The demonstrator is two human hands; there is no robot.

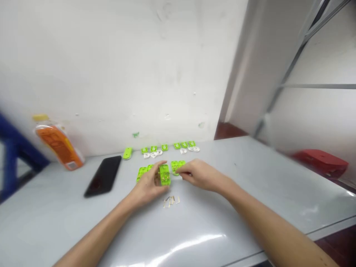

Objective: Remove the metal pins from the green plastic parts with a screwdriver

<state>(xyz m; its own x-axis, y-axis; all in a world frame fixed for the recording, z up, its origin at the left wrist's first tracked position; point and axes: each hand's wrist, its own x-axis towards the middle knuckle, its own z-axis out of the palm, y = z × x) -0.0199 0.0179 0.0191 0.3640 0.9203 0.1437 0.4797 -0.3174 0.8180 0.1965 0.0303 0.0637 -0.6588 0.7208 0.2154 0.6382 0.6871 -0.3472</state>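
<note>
My left hand (pixel 150 184) is closed around a bright green plastic housing (pixel 165 175), held upright above the table with its open side facing me. Small brass-coloured parts show inside it. From the right, my right hand (pixel 198 174) pinches a thin piece at the housing's edge; it is too small to name. Behind my left fingers lie more green housings (pixel 141 172), partly covered by the hand. Another group of green housings (pixel 175 165) sits just beyond my right fingertips. Nearer to me, several thin metal strips (pixel 171 201) are scattered below the held housing.
Several small green pieces (pixel 154 148) and white pieces (pixel 153 154) line up by the wall. A green closed case (pixel 127 153), a black phone (pixel 103 175) and an orange bottle (pixel 59 144) stand or lie to the left. A red object (pixel 321 162) is beyond the table's right edge.
</note>
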